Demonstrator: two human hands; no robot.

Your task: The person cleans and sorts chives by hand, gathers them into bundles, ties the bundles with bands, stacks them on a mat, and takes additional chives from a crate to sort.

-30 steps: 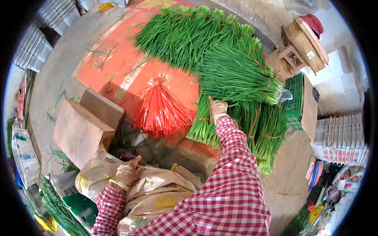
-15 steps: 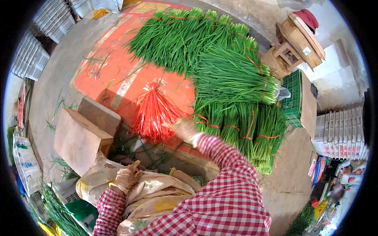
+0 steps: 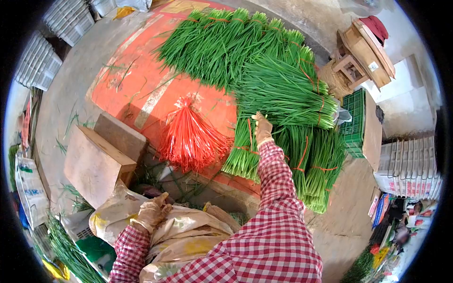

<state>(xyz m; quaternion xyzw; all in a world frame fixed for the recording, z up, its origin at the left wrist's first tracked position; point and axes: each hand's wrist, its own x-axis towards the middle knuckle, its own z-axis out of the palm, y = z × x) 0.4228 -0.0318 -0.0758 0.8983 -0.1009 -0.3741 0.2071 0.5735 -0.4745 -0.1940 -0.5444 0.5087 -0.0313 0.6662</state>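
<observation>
My right hand [image 3: 263, 128], in a pale glove, reaches over the bundles of long green leafy stalks at the front. Its fingers are bent together at the leaves; what they pinch, if anything, is too small to make out. Just left of it a red tie sticks up from a tied green bundle [image 3: 241, 162]. My left hand [image 3: 152, 212], also gloved, lies on my lap with its fingers curled in and nothing visible in them. Between the hands, a fan of shiny red plastic ties [image 3: 191, 137] lies on the orange mat [image 3: 130, 82].
More green bundles [image 3: 222, 45] line the back of the mat. A wooden box [image 3: 96, 162] stands at the left front. On the right are a green crate [image 3: 353, 120], stacked white crates [image 3: 406, 162] and a wooden stool [image 3: 351, 70]. Further crates [image 3: 37, 61] are stacked at far left.
My right hand has moved from the right edge of the red ties, up and to the right, onto the green bundles. My left hand stays on my lap. The view has shifted slightly.
</observation>
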